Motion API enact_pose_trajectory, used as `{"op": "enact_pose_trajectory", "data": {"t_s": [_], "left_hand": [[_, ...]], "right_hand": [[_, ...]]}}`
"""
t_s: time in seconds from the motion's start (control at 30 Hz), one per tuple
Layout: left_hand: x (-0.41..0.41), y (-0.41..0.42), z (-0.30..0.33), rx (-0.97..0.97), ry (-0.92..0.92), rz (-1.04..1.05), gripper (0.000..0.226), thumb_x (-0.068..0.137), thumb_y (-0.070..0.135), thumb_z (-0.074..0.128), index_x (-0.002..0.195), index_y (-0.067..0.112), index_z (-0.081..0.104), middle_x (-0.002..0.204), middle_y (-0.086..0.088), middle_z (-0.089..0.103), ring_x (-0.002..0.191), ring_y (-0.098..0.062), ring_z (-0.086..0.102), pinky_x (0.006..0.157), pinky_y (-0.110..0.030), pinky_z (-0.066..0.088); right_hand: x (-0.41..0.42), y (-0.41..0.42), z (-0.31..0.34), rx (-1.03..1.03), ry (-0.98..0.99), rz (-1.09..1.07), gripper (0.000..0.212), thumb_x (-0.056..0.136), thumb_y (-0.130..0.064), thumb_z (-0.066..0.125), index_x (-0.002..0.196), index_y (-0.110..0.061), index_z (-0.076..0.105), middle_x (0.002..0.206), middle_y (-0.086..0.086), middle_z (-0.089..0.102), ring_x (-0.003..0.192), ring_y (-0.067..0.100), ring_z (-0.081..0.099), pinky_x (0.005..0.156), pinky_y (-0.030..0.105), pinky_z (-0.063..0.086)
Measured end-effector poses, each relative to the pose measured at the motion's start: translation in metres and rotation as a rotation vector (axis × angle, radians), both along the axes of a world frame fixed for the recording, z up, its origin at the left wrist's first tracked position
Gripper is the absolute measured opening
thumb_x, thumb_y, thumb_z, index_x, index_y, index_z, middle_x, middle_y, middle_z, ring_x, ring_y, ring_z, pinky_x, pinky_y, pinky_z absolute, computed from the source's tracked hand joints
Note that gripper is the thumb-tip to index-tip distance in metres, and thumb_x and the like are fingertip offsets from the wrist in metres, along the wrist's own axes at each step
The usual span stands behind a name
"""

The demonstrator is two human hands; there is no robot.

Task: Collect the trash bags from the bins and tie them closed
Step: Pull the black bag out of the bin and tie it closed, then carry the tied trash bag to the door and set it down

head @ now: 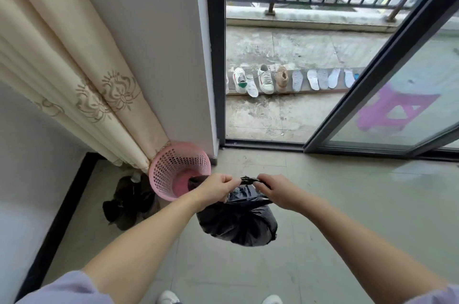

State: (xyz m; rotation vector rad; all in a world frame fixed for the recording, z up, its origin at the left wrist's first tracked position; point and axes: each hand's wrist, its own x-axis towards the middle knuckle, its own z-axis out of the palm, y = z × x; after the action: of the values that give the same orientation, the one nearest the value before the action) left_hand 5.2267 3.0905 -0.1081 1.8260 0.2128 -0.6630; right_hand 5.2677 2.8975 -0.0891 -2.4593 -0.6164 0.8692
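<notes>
A filled black trash bag [238, 221] hangs in the air over the tiled floor, held up by its gathered top. My left hand [215, 188] grips one twisted end of the bag's neck, and my right hand [274, 192] grips the other end. The strip of plastic between the two hands is pulled tight. Just left of the bag stands a pink perforated bin [173, 167] in the corner, with no liner in it and its pink bottom showing.
A cream curtain [82, 90] hangs down to the bin. Dark shoes or cloth [129, 202] lie on the floor left of the bin. An open sliding glass door [397, 95] leads to a balcony with shoes and insoles [285, 79] in a row.
</notes>
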Motion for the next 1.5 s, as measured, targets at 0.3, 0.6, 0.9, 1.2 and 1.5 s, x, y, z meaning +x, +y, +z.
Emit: {"op": "enact_pose_trajectory", "data": {"t_s": [0.3,0.6,0.9,1.2,1.5], "left_hand": [[-0.025,-0.044,0.100,0.342,-0.250,-0.228,0.039,0.094,0.034,0.050,0.060,0.016,0.044,0.059,-0.001,0.043,0.058,-0.015,0.041,0.059,-0.029,0.032],[-0.021,-0.061,0.109,0.406,-0.296,-0.507,0.034,0.095,0.041,0.046,0.071,0.016,0.050,0.060,0.005,0.042,0.056,-0.012,0.037,0.056,-0.028,0.026],[-0.006,-0.087,0.159,0.446,-0.570,-0.954,0.035,0.096,0.039,0.044,0.069,0.016,0.045,0.058,0.005,0.041,0.060,-0.018,0.042,0.058,-0.032,0.029],[-0.082,-0.219,0.183,0.437,-0.809,-1.373,0.033,0.097,0.040,0.041,0.074,0.017,0.045,0.062,0.004,0.044,0.060,-0.017,0.042,0.048,-0.015,0.023],[-0.277,-0.414,0.158,0.246,-0.916,-1.741,0.047,0.086,0.055,0.034,0.084,0.016,0.060,0.087,-0.005,0.065,0.085,-0.022,0.059,0.082,-0.039,0.048]], "right_hand": [[-0.041,-0.048,0.086,-0.060,-0.123,0.037,0.024,0.101,-0.031,0.034,0.083,-0.016,0.041,0.076,0.004,0.052,0.070,0.025,0.046,0.062,0.033,0.032],[-0.077,-0.070,0.102,-0.101,-0.177,-0.169,0.023,0.100,-0.033,0.033,0.086,-0.019,0.045,0.095,0.012,0.063,0.088,0.031,0.058,0.066,0.035,0.036],[-0.138,-0.080,0.140,-0.091,-0.266,-0.492,0.031,0.101,-0.032,0.033,0.095,-0.009,0.053,0.099,0.013,0.064,0.092,0.031,0.057,0.075,0.039,0.040],[-0.277,-0.160,0.156,-0.133,-0.234,-0.894,0.033,0.102,-0.031,0.032,0.101,-0.007,0.054,0.103,0.014,0.062,0.095,0.030,0.057,0.070,0.030,0.033],[-0.521,-0.267,0.159,-0.127,-0.169,-1.324,0.020,0.101,-0.032,0.035,0.084,-0.023,0.041,0.084,-0.002,0.049,0.078,0.018,0.046,0.069,0.029,0.033]]}}
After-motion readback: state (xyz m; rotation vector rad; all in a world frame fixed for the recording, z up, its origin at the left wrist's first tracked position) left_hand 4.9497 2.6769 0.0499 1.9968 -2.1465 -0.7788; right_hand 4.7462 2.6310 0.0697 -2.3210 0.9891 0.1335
